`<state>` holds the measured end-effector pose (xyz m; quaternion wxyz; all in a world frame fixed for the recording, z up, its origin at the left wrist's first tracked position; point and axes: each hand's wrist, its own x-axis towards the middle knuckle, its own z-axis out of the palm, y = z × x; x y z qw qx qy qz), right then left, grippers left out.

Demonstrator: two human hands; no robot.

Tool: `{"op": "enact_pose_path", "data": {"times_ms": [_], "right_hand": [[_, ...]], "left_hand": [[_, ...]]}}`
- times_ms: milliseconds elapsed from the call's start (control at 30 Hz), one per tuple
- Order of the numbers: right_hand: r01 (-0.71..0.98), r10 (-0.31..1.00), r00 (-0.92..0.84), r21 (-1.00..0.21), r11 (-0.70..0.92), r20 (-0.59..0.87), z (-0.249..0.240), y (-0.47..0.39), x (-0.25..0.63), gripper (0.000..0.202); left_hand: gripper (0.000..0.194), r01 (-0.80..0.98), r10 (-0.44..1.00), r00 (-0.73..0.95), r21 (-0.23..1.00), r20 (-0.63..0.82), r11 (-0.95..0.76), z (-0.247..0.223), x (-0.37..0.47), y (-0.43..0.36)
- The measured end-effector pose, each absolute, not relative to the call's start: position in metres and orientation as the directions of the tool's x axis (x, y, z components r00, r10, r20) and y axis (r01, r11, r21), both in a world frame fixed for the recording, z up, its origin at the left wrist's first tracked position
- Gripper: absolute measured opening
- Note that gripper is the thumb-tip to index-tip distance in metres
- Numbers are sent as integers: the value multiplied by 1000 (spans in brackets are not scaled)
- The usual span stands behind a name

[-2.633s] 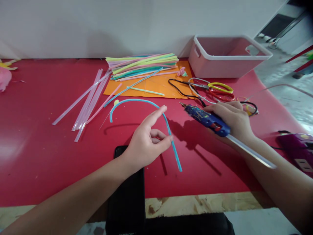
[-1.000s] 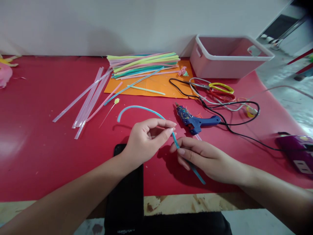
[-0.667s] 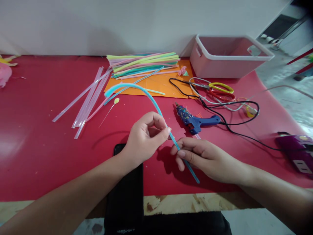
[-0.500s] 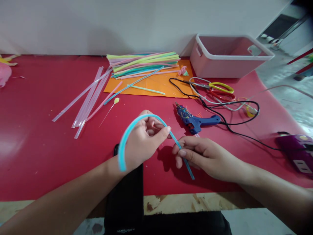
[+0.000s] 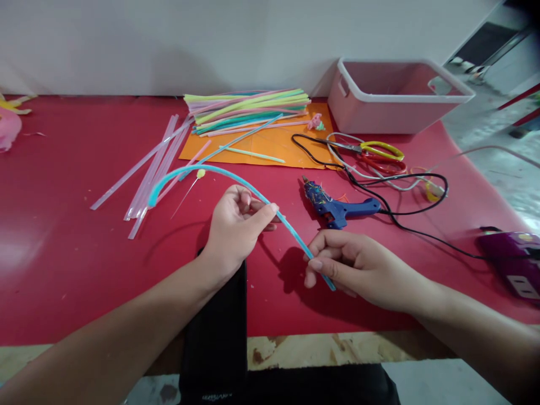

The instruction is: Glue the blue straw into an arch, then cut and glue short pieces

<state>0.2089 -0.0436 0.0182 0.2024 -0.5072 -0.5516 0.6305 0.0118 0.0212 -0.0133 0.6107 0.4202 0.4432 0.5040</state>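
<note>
Head camera shows my two hands above the red surface (image 5: 84,270), and between them one blue pipe cleaner (image 5: 295,235). It is bent in a wide arc, and its far end hangs over the translucent glue sticks (image 5: 152,169), near the yellow-tipped thin stem (image 5: 201,174).

I judge that the main risk is slipping: my right hand (image 5: 354,267) has only a short piece near the lower end, so a sudden pull could free it. If my thumb presses too hard, the arc could get a sharp kink. If I swing the far end low, it could knock the yellow-tipped thin stem. Also, the glue gun (image 5: 337,211) lies just beyond my right hand; I cannot tell if it is hot, but careless reaching toward its nozzle might burn me.

My left hand (image 5: 236,230) pinches the pipe cleaner partway along, thumb in front and fingers curled behind, with the forearm crossing over a flat black object (image 5: 219,320). My right hand pinches it between thumb and index finger, the forearm coming from the lower right.
</note>
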Motion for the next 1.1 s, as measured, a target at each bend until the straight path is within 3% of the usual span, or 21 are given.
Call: {"op": "enact_pose_path", "data": {"times_ms": [267, 667, 867, 1100], "right_hand": [[197, 795, -439, -908, -370, -419, 19, -49, 209, 26], [42, 773, -456, -879, -476, -441, 10, -47, 205, 31], [-48, 793, -441, -871, -489, -421, 8, -45, 205, 29], [-74, 792, -441, -863, -500, -421, 10, -45, 201, 32]], "left_hand": [[46, -243, 987, 27, 956, -160, 161, -10, 11, 27], [21, -178, 949, 310, 978, -47, 107, -6, 12, 15], [43, -99, 926, 377, 994, 4, 36, -9, 13, 3], [43, -66, 941, 339, 997, -3, 27, -8, 16, 1]]}}
